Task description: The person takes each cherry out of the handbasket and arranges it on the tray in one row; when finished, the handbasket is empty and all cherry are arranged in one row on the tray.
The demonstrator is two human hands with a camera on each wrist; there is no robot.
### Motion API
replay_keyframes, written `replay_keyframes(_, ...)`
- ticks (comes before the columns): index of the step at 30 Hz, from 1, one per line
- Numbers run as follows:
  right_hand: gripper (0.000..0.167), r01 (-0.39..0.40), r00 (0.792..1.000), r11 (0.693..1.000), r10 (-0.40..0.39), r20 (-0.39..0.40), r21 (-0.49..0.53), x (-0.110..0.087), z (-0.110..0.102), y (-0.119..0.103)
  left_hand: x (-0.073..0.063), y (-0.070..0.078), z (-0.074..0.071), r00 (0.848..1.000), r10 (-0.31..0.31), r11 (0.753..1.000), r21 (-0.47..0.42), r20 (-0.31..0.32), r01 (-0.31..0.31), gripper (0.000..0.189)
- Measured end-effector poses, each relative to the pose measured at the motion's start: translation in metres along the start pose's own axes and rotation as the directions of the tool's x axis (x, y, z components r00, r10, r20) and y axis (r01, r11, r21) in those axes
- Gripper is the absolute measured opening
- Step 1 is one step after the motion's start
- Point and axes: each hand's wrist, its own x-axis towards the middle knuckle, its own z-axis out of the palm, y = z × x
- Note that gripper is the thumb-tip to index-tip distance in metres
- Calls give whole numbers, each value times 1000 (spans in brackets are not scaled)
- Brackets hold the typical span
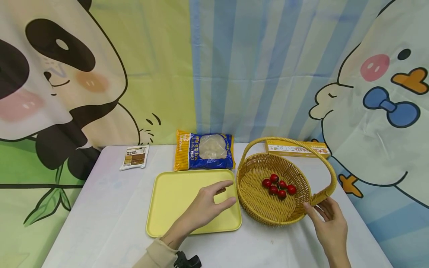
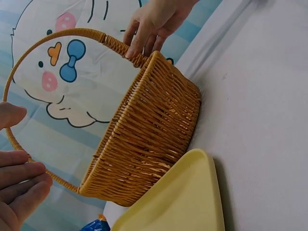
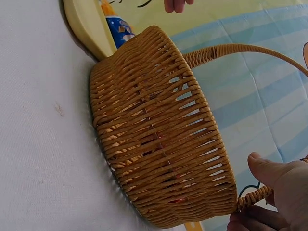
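Note:
A round wicker basket (image 1: 249, 201) with a tall arched handle stands right of centre and holds several red cherries (image 1: 282, 194). At the right base of the handle (image 2: 118, 44), my right hand (image 1: 330, 227) holds on, thumb on the near side and fingers behind. The right wrist view has the handle running between thumb and fingers of that right hand (image 3: 281, 192). Over the right half of a yellow tray (image 1: 174, 201) hovers my left hand (image 1: 207, 204), fingers extended, thumb apart, holding nothing. In the left wrist view, the left hand (image 2: 21, 183) appears beside the handle's far side.
Behind the tray lies a blue and yellow food bag (image 1: 212, 150). A small white and brown packet (image 1: 134, 157) is at the back left. Behind the basket sits a long yellow box (image 1: 295, 148). Printed curtains hang along the table's back edge.

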Motion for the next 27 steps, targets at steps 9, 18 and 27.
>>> replay_keyframes(9, 68, 16, 1000, 1000, -16, -17, -11, 2, 4, 0, 9, 1, 6, 1000, 11, 1000, -19, 28, -11, 55)
replay_keyframes(18, 58, 105, 992, 994, -105, -66, 0, 3, 8, 7, 15, 3, 13, 998, 18, 999, -36, 55, -16, 55)
replay_keyframes(27, 56, 116, 990, 993, -118, -81, -22, 4, 11, 10, 27, 6, 20, 995, 38, 999, -25, 89, -36, 57)
